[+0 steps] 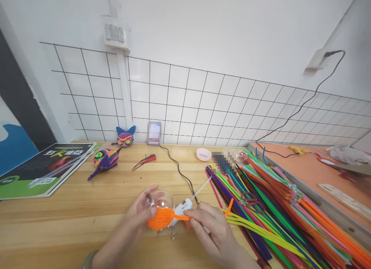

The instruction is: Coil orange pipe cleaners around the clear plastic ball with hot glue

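My left hand (139, 215) is closed round a clear plastic ball (162, 201) whose lower part is wrapped in orange pipe cleaner (159, 218). My right hand (213, 230) pinches the free end of that orange pipe cleaner (181, 217), which runs on under the fingers and sticks up at their far side (229, 206). Just behind the ball lies a white glue gun (183, 207) with a clear glue stick (201, 187) and a black cord (176, 166). Both hands sit close together near the front edge of the wooden table (72, 207).
A large heap of coloured pipe cleaners (275, 207) with scissors (251, 201) on it fills the right side. Two finished pipe-cleaner fish (104, 159) (125, 137), a loose tuft (145, 160), a booklet (43, 164), a pink bowl (203, 154) and a phone (154, 133) lie farther back.
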